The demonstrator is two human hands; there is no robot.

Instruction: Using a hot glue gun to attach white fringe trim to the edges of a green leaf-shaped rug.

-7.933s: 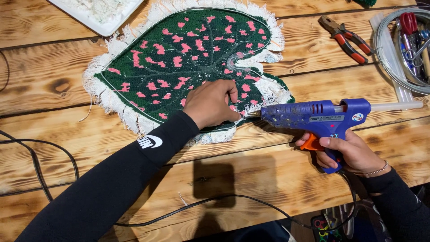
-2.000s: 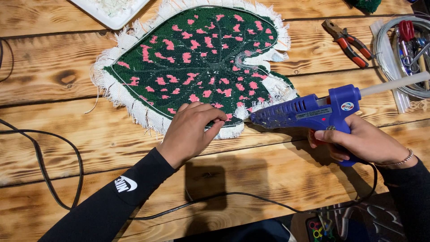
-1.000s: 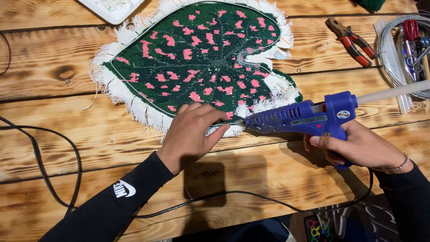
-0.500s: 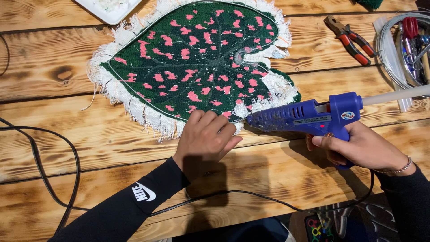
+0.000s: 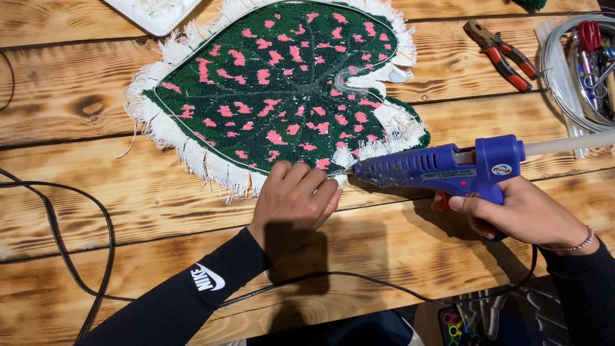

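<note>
Left hand (image 5: 296, 202): fingers pressed flat on the fringed lower edge of the leaf-shaped embroidered patch (image 5: 282, 83), holding nothing.
Right hand (image 5: 522, 211): grip wrapped around blue glue gun (image 5: 442, 170), nozzle at the fringe.
Patch: flat on wooden worktop (image 5: 96, 211).

- Left hand (image 5: 296, 200): bare, no ring or watch showing.
- Left sleeve (image 5: 186, 295): black, long, close-fitting, ending at the wrist; a small white logo sits on the forearm.
- Right hand (image 5: 522, 214): bare.
- Bracelet (image 5: 573, 245): thin, silvery, beaded, worn at the right wrist.
- Right sleeve (image 5: 586, 291): black, long, same snug cloth, starting just behind the bracelet.
</note>
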